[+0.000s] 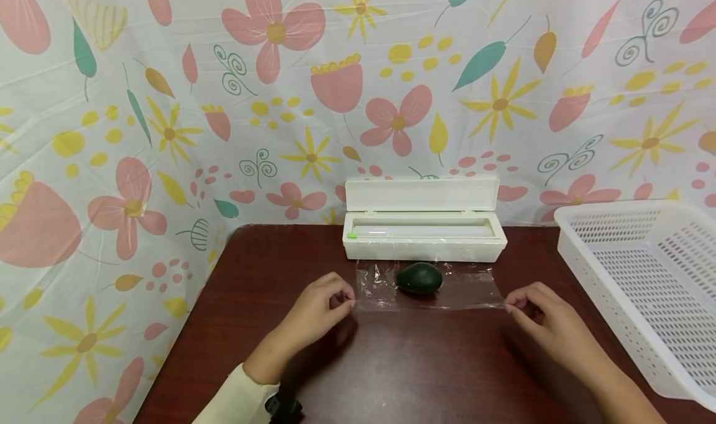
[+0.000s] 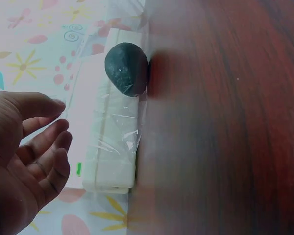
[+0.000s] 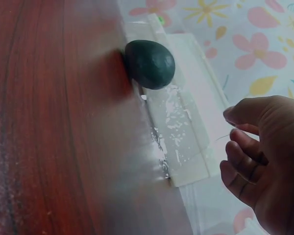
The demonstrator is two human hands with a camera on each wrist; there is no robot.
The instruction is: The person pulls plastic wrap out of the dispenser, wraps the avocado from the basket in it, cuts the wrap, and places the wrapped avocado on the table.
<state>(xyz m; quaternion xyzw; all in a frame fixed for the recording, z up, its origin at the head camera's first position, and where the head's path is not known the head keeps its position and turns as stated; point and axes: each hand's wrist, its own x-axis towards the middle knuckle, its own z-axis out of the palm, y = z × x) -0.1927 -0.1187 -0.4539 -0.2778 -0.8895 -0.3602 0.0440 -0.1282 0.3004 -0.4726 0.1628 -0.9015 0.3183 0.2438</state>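
Observation:
A dark green avocado (image 1: 421, 279) lies on a sheet of clear plastic wrap (image 1: 470, 293), which stretches flat from the front of a white wrap dispenser (image 1: 425, 248). At the sheet's near left corner, my left hand (image 1: 316, 306) pinches the film between thumb and fingertips. My right hand (image 1: 550, 318) pinches the opposite near corner in the same way. In the left wrist view the avocado (image 2: 126, 69) shows beyond the left hand (image 2: 32, 152), with the film passing in front of the dispenser. The right wrist view shows the avocado (image 3: 149, 64) and the right hand (image 3: 264, 152).
The dispenser's lid (image 1: 422, 195) stands raised at the back, against a flower-patterned cloth (image 1: 358, 119). A white perforated plastic basket (image 1: 632, 306) sits at the right side. The dark reddish-brown tabletop (image 1: 414, 362) extends in front of the film.

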